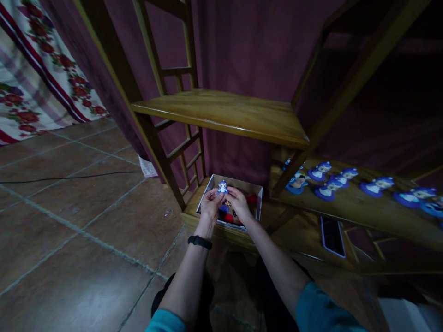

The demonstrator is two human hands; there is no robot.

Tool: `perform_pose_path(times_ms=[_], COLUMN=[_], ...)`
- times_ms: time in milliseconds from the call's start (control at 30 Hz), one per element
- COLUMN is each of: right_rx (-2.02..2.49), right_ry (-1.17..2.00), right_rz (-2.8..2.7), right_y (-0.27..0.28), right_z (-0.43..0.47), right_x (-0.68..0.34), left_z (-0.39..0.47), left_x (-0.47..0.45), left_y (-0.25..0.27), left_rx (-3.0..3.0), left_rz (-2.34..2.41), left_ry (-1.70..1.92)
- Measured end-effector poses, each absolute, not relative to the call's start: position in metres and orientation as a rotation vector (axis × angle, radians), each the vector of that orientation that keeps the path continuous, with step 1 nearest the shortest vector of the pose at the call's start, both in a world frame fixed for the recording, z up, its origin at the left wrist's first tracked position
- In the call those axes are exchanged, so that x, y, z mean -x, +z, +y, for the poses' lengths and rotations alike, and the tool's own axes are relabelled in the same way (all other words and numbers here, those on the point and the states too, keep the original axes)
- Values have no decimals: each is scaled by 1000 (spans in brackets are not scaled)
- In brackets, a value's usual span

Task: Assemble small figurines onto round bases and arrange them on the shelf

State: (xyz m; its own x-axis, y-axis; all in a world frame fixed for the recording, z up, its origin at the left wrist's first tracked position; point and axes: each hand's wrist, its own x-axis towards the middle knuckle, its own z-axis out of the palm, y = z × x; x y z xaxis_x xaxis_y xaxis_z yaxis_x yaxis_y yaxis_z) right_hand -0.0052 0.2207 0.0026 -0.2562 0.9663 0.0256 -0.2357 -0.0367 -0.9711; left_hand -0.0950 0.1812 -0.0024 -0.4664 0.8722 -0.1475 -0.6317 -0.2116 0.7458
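Observation:
Between my two hands, above a box, is a small blue-and-white figurine on a blue base, held upright. My left hand grips its left side, a dark band round the wrist. From the right, the fingers of my right hand close on the same figurine. Below them the white-walled cardboard box stands on the low wooden shelf, with red, blue and dark pieces inside. My hands hide part of its contents.
A bare wooden shelf board juts out above the box. To the right, several similar blue-and-white figurines stand on a wooden ledge, with a phone below them. A black cable crosses the tiled floor at left.

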Motion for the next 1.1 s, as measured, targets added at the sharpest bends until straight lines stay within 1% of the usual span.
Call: perform_pose_path(times_ms=[333, 733, 1100], right_rx=[898, 953, 862], right_ry=[1555, 1515, 1475], right_rz=[-1229, -1206, -1321], right_y=[9, 12, 17], right_z=[220, 223, 220], right_x=[3, -2, -3], left_z=[182, 182, 180], left_x=[92, 96, 86], left_y=[-5, -2, 5], left_rx=[-396, -283, -504], left_rz=[1021, 843, 973], left_ry=[1860, 1786, 1920])
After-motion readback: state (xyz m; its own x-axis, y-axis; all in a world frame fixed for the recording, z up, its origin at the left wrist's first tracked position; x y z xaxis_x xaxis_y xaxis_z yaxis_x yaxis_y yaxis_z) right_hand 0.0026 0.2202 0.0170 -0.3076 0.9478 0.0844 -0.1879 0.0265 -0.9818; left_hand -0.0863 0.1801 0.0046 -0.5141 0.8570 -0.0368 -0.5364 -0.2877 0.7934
